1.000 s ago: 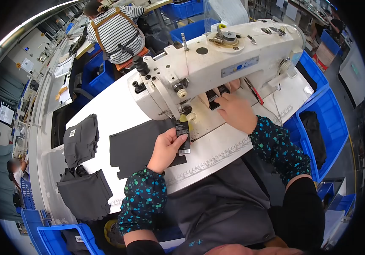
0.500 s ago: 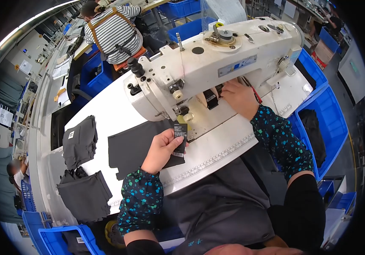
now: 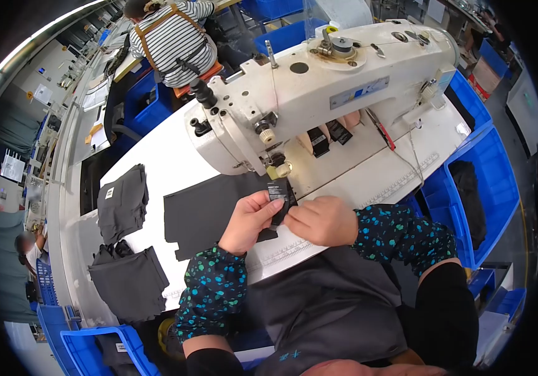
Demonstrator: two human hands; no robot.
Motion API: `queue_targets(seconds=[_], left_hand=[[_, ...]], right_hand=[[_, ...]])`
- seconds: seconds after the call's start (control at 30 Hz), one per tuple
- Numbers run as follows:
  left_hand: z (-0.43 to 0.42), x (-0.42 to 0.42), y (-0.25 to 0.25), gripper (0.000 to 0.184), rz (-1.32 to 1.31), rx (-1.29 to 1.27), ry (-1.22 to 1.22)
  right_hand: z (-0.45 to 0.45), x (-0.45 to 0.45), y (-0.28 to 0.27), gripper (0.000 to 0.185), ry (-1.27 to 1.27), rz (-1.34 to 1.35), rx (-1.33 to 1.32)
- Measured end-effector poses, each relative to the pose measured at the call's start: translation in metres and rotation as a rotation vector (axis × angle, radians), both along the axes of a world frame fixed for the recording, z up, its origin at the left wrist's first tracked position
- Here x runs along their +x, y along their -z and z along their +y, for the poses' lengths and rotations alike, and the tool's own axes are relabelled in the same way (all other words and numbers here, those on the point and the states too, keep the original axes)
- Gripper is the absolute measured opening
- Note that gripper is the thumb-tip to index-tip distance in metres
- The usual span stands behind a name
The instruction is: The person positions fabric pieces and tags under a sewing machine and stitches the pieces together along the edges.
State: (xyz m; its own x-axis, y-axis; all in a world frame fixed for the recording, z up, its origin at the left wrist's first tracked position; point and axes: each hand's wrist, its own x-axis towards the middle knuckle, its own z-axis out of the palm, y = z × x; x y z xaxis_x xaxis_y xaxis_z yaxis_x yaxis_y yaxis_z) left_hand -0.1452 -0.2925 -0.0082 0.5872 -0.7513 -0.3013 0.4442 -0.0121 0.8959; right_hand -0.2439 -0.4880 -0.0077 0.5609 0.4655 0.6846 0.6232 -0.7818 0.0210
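Note:
My left hand [image 3: 248, 220] pinches a small black label [image 3: 278, 193] between thumb and fingers, just in front of the needle area of the white sewing machine [image 3: 319, 81]. Right beside it, my right hand [image 3: 324, 220] is closed with its fingertips at the label's right edge; whether it grips the label or another small piece is hidden. A dark grey fabric panel [image 3: 197, 210] lies flat on the white table, partly under my left hand. More black labels [image 3: 339, 131] rest beneath the machine arm.
Two stacks of dark fabric, one upper [image 3: 122, 203] and one lower [image 3: 128, 282], lie at the left. Red-handled snips [image 3: 380, 128] lie under the machine arm. Blue bins [image 3: 485, 188] stand at the right. A person in a striped shirt [image 3: 172, 47] sits beyond the table.
My right hand has come from the labels under the machine arm back towards me, to my left hand. The label in my left hand is now tilted and partly covered.

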Motion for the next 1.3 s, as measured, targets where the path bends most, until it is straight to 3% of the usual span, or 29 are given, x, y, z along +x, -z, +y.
queue_targets(seconds=[0.13,0.17,0.23,0.37,0.5,0.6,0.7,0.97,1.2,1.3], left_hand=[[-0.002,-0.005,0.002,0.014,-0.272,0.119,-0.082],[-0.003,-0.005,-0.001,0.012,-0.513,0.208,-0.120],[-0.004,-0.008,-0.008,0.014,-0.992,0.395,-0.190],[-0.003,-0.014,-0.014,0.032,-1.469,0.530,-0.187],[0.004,-0.005,-0.025,0.036,-1.509,0.692,-0.308],[0.019,0.012,-0.024,0.025,-1.407,0.742,-0.209],[0.017,0.016,-0.019,0.012,-1.253,0.665,-0.145],[0.013,0.013,-0.023,0.012,-1.208,0.657,-0.140],[0.010,0.008,-0.021,0.016,-1.228,0.596,-0.086],[0.010,0.007,-0.025,0.012,-1.271,0.700,-0.099]], right_hand=[[-0.003,0.008,0.008,0.023,-0.127,0.084,0.131],[-0.009,0.013,0.005,0.023,-0.139,0.087,0.133],[-0.020,0.027,-0.005,0.027,0.013,0.394,0.438],[-0.022,0.059,-0.020,0.025,-0.026,0.576,0.502],[-0.022,0.082,-0.001,0.014,-0.168,0.610,0.445],[-0.031,0.088,0.017,0.016,-0.233,0.642,0.524],[-0.031,0.085,0.026,0.023,-0.077,0.907,0.518],[-0.034,0.080,0.004,0.026,-0.057,0.733,0.415],[-0.035,0.081,0.006,0.024,-0.074,0.893,0.416],[-0.035,0.079,0.003,0.024,-0.104,0.737,0.375]])
